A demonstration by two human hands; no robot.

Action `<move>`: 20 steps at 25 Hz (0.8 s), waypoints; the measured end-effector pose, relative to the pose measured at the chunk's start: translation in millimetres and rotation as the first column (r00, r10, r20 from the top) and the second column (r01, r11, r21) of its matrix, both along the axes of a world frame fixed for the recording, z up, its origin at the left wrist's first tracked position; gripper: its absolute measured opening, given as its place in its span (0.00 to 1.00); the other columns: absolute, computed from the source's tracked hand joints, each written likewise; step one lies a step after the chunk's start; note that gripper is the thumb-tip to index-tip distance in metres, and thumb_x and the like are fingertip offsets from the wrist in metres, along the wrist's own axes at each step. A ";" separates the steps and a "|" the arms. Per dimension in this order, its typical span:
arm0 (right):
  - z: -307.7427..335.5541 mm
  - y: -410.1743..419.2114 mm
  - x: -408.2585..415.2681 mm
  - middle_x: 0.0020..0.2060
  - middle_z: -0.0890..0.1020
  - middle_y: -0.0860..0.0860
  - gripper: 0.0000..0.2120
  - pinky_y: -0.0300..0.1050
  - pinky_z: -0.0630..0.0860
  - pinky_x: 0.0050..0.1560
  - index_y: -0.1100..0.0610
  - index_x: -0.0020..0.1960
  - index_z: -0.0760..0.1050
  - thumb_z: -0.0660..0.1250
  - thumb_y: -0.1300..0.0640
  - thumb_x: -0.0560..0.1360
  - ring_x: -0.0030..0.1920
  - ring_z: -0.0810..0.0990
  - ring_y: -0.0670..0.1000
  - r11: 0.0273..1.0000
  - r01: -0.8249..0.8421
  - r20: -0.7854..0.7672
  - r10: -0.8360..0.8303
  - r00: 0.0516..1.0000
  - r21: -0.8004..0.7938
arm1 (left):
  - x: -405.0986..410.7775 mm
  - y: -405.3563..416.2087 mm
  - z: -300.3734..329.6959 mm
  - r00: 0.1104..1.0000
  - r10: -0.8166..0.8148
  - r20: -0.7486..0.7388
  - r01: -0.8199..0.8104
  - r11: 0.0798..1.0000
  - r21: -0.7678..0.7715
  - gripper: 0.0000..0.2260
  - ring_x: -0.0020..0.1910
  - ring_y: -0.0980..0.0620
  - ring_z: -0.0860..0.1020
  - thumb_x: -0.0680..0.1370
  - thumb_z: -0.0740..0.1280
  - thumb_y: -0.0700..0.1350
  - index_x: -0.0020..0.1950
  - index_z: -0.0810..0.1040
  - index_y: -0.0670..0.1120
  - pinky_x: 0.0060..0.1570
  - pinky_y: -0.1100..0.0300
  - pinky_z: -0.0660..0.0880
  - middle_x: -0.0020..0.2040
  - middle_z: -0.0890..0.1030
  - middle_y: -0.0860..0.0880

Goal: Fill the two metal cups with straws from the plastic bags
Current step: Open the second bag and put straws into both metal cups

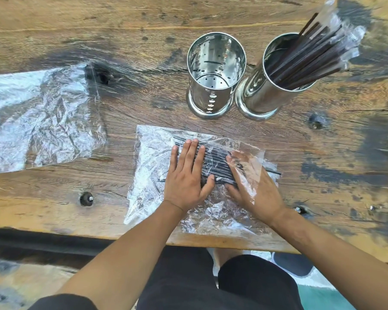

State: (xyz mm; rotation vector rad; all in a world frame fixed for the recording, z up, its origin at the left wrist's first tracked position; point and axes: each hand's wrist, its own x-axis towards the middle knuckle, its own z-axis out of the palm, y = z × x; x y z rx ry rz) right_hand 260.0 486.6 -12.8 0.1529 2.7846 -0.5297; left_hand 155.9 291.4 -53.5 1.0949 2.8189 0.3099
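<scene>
While lying flat on the wooden desk [54, 23], near its front edge, holds a bundle of black straws [217, 163]: the clear plastic bag [152, 153]. Pressed on top of that bag, palm down with fingers spread and nothing clasped: left hand [185, 175], wide, flat grip. Slipped inside the bag's open right end, seen through the film, fingers curled around the straw bundle: right hand [253, 186], holding grip on the straws. One straw tip [274, 172] poking out past the bag's right edge. Farther back, standing upright and touching side by side: empty perforated metal cup [215, 74] on the left, and right metal cup [276, 86] packed with wrapped dark straws [316, 45] leaning to the right. Lying crumpled and flat well to the left: second plastic bag [38, 117], contents cannot be told.
</scene>
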 end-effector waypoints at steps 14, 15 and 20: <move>17.7 -0.2 -2.0 0.69 0.71 0.54 0.31 0.53 0.67 0.73 0.55 0.75 0.68 0.66 0.44 0.75 0.70 0.69 0.57 0.996 0.087 0.034 -0.087 0.996 -0.004 | 0.2 2.5 7.6 0.997 0.003 0.081 0.004 0.996 -0.090 0.35 0.84 0.43 0.52 0.82 0.46 0.63 0.83 0.56 0.42 0.80 0.38 0.51 0.83 0.57 0.41; 19.9 -3.5 -8.5 0.72 0.68 0.54 0.35 0.53 0.66 0.73 0.55 0.78 0.64 0.65 0.41 0.76 0.73 0.67 0.56 0.997 0.082 0.086 -0.080 0.993 -0.010 | 0.0 2.3 7.8 0.996 0.001 0.089 0.007 0.996 -0.093 0.35 0.84 0.44 0.51 0.82 0.45 0.63 0.83 0.56 0.42 0.80 0.38 0.51 0.83 0.56 0.41; 31.0 -10.9 -32.8 0.72 0.70 0.66 0.46 0.57 0.71 0.70 0.66 0.78 0.61 0.74 0.43 0.72 0.69 0.72 0.65 0.988 -0.136 0.103 0.129 0.986 0.069 | 0.6 0.2 7.8 0.994 -0.010 0.108 0.017 0.998 -0.068 0.35 0.84 0.44 0.50 0.82 0.50 0.62 0.83 0.57 0.42 0.80 0.38 0.50 0.84 0.55 0.41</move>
